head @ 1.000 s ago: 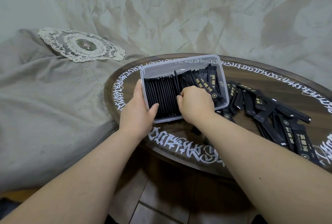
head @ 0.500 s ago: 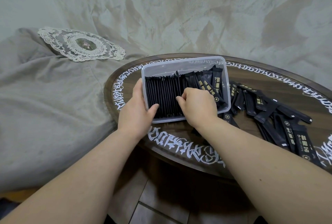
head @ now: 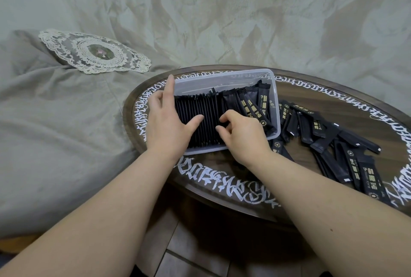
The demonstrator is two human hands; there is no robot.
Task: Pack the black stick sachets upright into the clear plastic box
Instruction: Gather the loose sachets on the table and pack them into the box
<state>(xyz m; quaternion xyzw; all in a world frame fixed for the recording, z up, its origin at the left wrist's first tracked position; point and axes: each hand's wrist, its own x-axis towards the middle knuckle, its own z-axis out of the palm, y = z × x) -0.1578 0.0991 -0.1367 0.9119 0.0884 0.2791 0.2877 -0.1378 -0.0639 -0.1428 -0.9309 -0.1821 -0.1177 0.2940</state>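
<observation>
Round wooden table, dark top. Clear plastic box on near-left part, mostly full, tight upright row of packed sachets; few leaning at right end. Loose sachets piled right, plenty left.

Left hand shifted since half second ago: index now up along box's left wall, thumb pressing row, fingers relaxed. Right hand curled, pinching sachet edges, tidying leaners I reckon.

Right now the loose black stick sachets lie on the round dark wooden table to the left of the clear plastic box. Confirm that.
Not quite. The head view shows the loose black stick sachets lying on the round dark wooden table to the right of the clear plastic box, not the left. On the box's left side is only the left hand.
</observation>
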